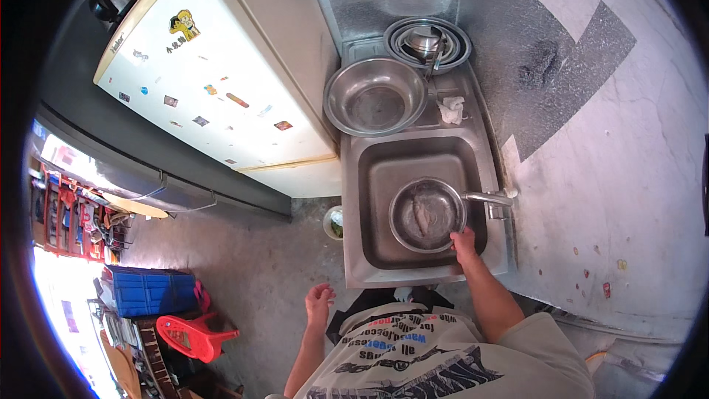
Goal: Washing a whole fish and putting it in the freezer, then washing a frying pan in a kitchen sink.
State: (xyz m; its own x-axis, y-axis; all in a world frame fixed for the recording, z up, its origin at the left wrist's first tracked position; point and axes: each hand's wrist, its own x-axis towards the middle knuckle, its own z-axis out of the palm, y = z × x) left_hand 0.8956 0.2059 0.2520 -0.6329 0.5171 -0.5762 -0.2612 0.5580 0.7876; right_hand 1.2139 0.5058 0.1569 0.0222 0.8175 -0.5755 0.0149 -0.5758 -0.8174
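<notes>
My right hand point(463, 244) grips the rim of a small round stainless steel basin point(401, 233) inside the metal sink point(382, 172). Something pale and elongated point(422, 216) lies in the basin; I cannot tell what it is. The faucet point(487, 198) reaches over the basin's right edge. Away from the sink, my left hand point(319, 296) hangs above the floor with nothing in it, its fingers loosely curled and apart.
Beyond the sink stand a large steel basin point(376, 101), stacked bowls point(394, 44) with utensils and a crumpled white cloth point(452, 110). A white refrigerator point(221, 61) is on the left. Farther left are a blue crate point(152, 291) and a red plastic chair point(191, 338).
</notes>
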